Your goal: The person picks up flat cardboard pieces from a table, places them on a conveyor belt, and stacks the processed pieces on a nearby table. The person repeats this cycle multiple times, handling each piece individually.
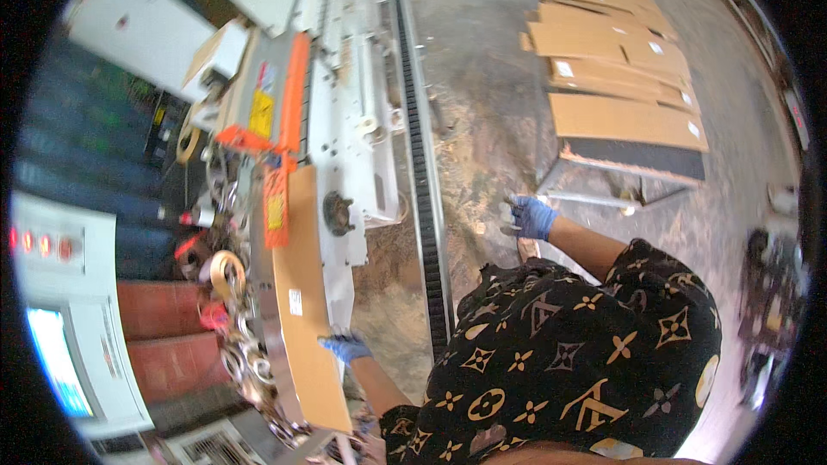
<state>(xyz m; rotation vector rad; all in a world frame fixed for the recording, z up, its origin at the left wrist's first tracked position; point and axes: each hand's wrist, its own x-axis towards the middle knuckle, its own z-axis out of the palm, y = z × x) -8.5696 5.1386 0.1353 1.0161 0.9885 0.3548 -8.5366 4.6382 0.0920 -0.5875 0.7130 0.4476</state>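
Note:
A long brown board [303,310] with a white label lies along the machine's infeed, its far end beside an orange guard [276,206]. My left hand [349,345], in a blue glove, grips the board's near long edge with its fingertips over the top face. My right hand [533,218], also gloved in blue, hangs over the floor on the other side of the black conveyor track [413,142]. Its fingers are spread and greyish at the tips; I see nothing held in them.
Several brown panels with white labels [620,116] lie on a metal-framed stand [581,194] to the right. Tape-like rolls [227,273] crowd the machine's left side. A control cabinet with a lit screen [59,361] stands at far left. Debris [475,190] litters the floor.

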